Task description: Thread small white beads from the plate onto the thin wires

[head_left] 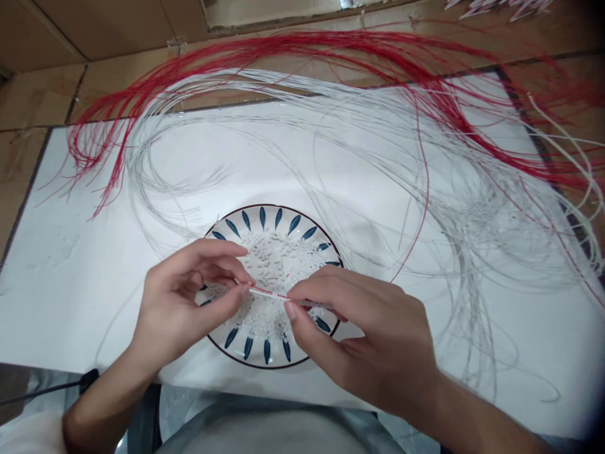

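Note:
My left hand (189, 296) and my right hand (363, 334) meet over a white plate (278, 221) with dark blue leaf marks round its rim. Both hands are closed in a pinch. Between their fingertips runs a short stretch of thin red and white wire (269, 294), held just above the plate. The plate holds several small white pieces (278, 258). A single red wire (418, 208) curves from near my right hand up toward the back.
The plate sits on a white sheet (85, 252) laid over a brown cardboard surface (38, 94). A bundle of long red wires (331, 53) arcs across the back. Loose white wires (472, 221) spread over the right and middle. A dark cable (47, 388) lies at the lower left.

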The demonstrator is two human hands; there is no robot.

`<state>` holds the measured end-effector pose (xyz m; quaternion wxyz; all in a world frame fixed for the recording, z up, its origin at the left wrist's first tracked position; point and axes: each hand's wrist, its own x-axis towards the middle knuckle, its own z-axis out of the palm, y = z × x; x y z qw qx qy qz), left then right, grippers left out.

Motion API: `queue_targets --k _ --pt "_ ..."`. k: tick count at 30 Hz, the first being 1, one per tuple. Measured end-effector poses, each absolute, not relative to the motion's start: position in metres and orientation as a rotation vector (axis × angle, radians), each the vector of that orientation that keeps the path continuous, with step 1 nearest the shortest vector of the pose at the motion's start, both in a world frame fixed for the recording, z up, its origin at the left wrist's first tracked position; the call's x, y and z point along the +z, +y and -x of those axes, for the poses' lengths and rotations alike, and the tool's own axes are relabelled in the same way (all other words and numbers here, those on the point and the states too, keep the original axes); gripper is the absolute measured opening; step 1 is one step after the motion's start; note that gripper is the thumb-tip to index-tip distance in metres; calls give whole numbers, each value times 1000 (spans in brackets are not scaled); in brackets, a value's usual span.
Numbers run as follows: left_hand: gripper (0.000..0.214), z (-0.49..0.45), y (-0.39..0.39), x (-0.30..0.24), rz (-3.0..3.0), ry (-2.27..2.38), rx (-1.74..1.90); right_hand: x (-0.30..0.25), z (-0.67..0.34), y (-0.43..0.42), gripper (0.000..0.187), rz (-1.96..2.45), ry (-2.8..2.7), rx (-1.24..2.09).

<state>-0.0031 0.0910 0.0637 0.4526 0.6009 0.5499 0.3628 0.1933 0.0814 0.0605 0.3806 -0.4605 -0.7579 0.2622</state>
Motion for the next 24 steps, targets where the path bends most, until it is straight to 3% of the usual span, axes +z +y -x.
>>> queue_targets --k 24 --pt "38 9 96 64 -1071 1132 910 59 -194 80 9 1152 -1934 696"
